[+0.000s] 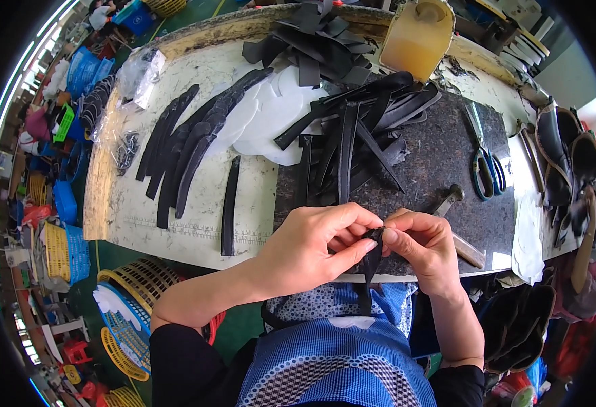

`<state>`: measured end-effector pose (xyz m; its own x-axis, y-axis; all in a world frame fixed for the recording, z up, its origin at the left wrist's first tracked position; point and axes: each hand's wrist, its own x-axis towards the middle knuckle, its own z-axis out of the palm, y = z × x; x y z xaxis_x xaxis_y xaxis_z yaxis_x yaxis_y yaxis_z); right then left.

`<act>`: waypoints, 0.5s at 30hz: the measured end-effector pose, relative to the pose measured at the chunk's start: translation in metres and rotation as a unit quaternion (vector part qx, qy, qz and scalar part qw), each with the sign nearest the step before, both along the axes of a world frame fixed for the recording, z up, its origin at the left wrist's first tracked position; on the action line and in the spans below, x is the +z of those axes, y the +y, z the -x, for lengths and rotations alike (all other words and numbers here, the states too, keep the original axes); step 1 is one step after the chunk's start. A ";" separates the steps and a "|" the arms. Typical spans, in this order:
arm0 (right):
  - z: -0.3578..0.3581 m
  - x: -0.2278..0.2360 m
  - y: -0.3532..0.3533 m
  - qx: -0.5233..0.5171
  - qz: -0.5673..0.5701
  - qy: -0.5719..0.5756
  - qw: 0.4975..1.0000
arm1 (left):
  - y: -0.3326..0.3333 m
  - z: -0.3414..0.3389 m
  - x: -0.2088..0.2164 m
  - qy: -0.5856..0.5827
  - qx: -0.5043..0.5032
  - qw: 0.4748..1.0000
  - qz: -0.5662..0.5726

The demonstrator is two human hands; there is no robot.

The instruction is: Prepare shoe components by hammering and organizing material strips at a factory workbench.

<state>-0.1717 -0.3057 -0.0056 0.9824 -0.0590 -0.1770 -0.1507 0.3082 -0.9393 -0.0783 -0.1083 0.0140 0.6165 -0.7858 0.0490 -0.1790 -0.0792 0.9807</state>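
Between the left hand and right hand — both pinching its end — a black strip trails toward the apron.

**Bright Scene, Bent Edges**

Light strips glow white at ten o'clock; a dark slab catches glare between three and four. Left hand and right hand appear crisp, the black piece between them short on detail. Fisheye distortion bows the wooden rim at eleven.
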 end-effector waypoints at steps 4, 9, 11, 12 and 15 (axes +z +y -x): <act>0.002 -0.001 -0.003 0.008 0.048 -0.022 0.999 | -0.001 0.002 -0.003 -0.071 -0.001 0.997 0.008; 0.003 0.005 -0.001 0.003 0.104 -0.047 0.993 | 0.001 0.001 0.000 -0.071 -0.021 0.997 -0.005; 0.002 0.005 -0.005 0.010 0.059 -0.046 0.997 | 0.001 0.001 0.003 -0.059 -0.027 0.998 -0.014; 0.000 0.008 -0.006 0.016 0.043 -0.024 0.999 | 0.001 -0.001 0.004 -0.049 -0.033 0.998 -0.011; 0.000 0.014 -0.006 0.024 0.044 0.008 0.999 | 0.001 -0.003 0.005 -0.058 -0.046 0.997 -0.016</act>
